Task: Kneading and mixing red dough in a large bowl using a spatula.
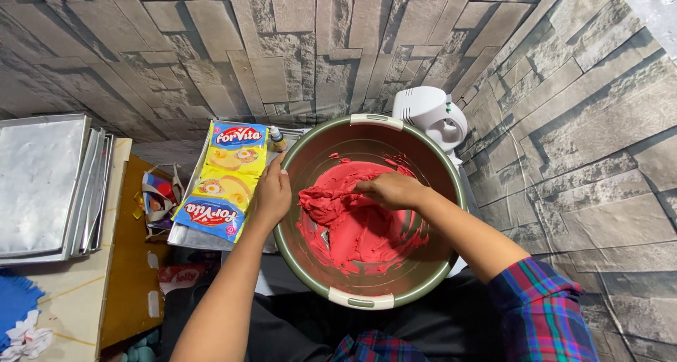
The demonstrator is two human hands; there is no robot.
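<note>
A round green plastic basin (437,277) with white handles is steadied at its left rim by the left hand (271,196). The mass of red dough (345,214) inside, stretched diagonally from upper left to lower right, is gripped by the right hand (391,190), fingers closed into it.

Bright, even overhead light, soft shadows, sharp centre; wide-angle lens bends the wall lines toward the edges.

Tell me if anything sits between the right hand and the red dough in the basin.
Nothing visible does. The right hand already presses on the red dough inside the green basin, while the left hand grips the basin's rim.
</note>
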